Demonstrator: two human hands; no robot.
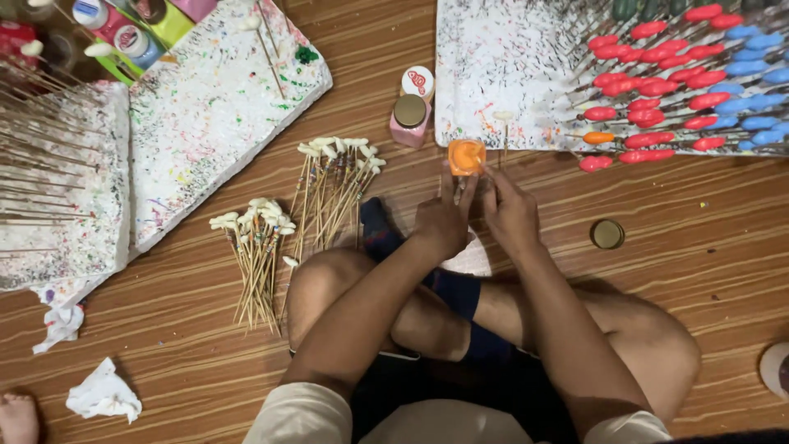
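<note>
Centrally, the left hand (441, 222) steadies an open jar of orange paint (465, 156) with two raised fingers, while the right hand (511, 215), fingers pinched narrow, holds a thin stick (504, 136) upright just beside the jar. Behind stands a paint-flecked foam board (501, 66) bristling with red, blue and orange painted sticks (682, 82). A pink bottle (409, 119) stands near the jar; a gold lid (607, 234) lies apart. Bundles of unpainted sticks (288, 230) lie beside the knee.
</note>
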